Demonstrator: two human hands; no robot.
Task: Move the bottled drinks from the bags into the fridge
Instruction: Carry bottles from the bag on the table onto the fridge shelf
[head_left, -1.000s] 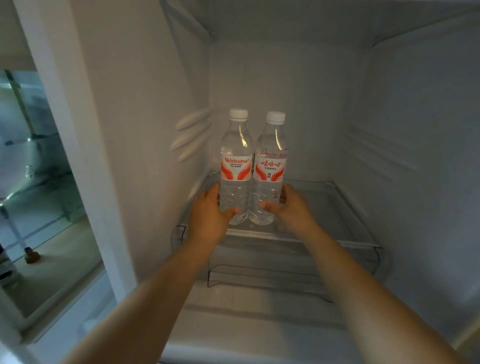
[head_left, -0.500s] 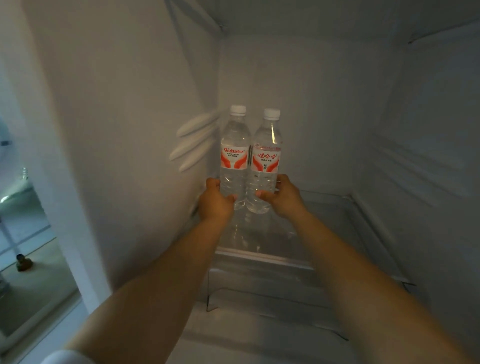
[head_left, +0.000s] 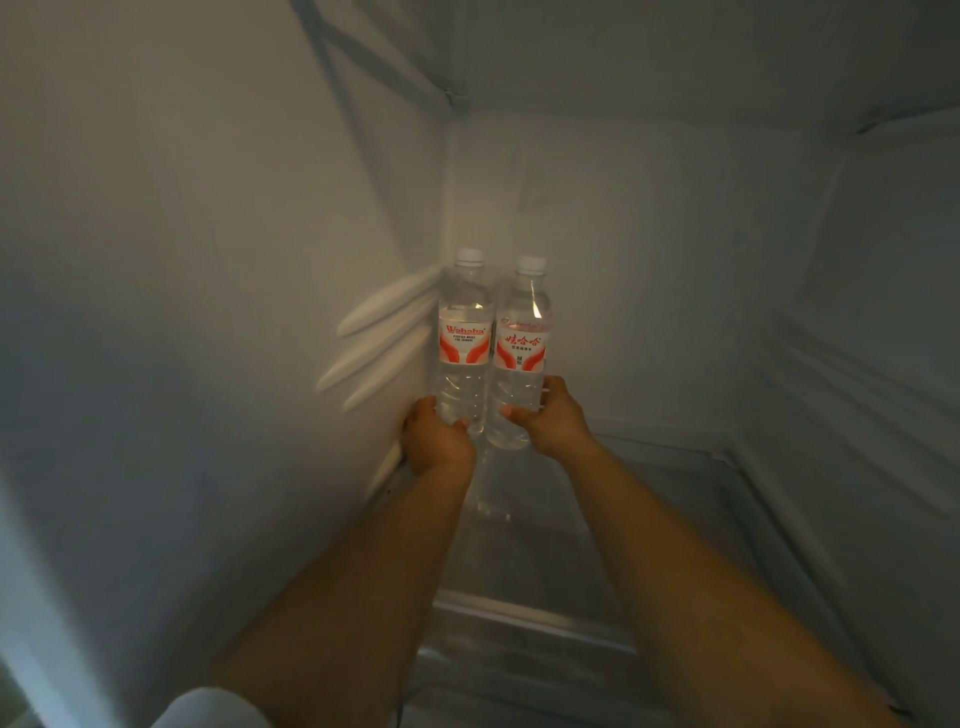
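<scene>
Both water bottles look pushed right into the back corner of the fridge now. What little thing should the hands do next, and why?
Probably let go and draw back. The left bottle and right bottle stand upright, side by side, near the back left corner on the glass shelf, with the left hand and right hand gripping their bases.

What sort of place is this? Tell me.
Most likely the inside of a fridge: plain white moulded walls with shelf ribs, a clear glass shelf, and two water bottles stood in the back corner.

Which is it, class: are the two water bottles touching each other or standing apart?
Touching. The head view shows the left bottle and right bottle pressed side by side, labels meeting with no gap.
</scene>
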